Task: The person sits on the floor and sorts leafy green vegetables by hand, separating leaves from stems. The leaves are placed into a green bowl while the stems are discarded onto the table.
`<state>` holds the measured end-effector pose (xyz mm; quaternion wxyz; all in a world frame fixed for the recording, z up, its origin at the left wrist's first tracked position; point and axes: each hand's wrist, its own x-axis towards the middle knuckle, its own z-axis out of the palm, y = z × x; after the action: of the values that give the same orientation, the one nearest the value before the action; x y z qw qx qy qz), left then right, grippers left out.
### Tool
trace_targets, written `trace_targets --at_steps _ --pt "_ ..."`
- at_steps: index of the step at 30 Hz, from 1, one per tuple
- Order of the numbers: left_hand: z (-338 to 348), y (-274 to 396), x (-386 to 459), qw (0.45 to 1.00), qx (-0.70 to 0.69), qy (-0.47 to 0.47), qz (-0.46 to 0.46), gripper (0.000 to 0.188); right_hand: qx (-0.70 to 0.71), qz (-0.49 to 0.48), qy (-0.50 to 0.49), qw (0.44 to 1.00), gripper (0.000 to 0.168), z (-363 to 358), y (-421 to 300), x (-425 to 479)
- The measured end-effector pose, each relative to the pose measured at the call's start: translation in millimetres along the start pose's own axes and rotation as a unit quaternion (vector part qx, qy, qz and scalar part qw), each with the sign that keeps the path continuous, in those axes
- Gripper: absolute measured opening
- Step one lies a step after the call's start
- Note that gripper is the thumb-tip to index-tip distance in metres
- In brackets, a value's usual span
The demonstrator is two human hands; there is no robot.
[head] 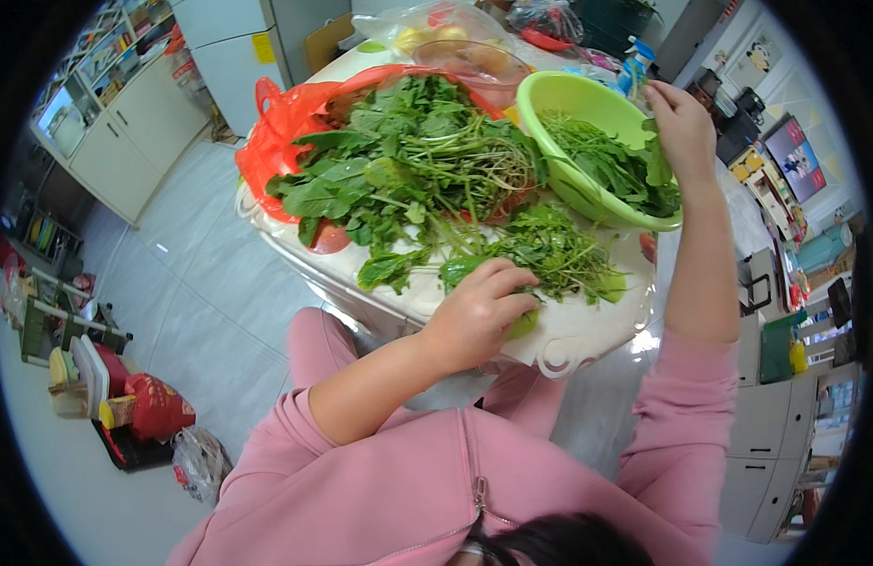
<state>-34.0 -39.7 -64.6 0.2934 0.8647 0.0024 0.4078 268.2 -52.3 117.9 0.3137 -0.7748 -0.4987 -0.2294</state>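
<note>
My right hand [682, 131] is raised at the right rim of a light green plastic bowl [571, 92]. It pinches a leafy green sprig [657, 159], whose leaf hangs over the rim. Picked greens [585, 145] lie inside the tilted bowl. Down at the near edge of the table, my left hand [482, 311] has its fingers curled at a small heap of stems and leaves [560, 255]; whether they grip any is hidden. Beyond it, a large pile of leafy greens with roots [408, 159] spills out of a red plastic bag [277, 134].
A pale cover with scalloped edges lies over the table [408, 293]. Behind the bag stand a transparent bowl [471, 60] and a clear bag of round yellowish items [436, 32]. A blue-topped spray bottle [640, 56] is behind the green bowl. My knees are against the near side.
</note>
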Motion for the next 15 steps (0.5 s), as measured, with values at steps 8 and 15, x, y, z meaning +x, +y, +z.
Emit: trace_targets --at_steps 8,15 --pt "-47 -21 -4 0.987 0.132 0.072 -0.048 0.037 0.155 -0.077 -0.182 0.968 0.027 25 -102 -82" --pt "-93 -51 -26 0.944 0.234 0.153 -0.175 0.031 0.047 -0.006 -0.386 0.921 0.021 75 -121 -142"
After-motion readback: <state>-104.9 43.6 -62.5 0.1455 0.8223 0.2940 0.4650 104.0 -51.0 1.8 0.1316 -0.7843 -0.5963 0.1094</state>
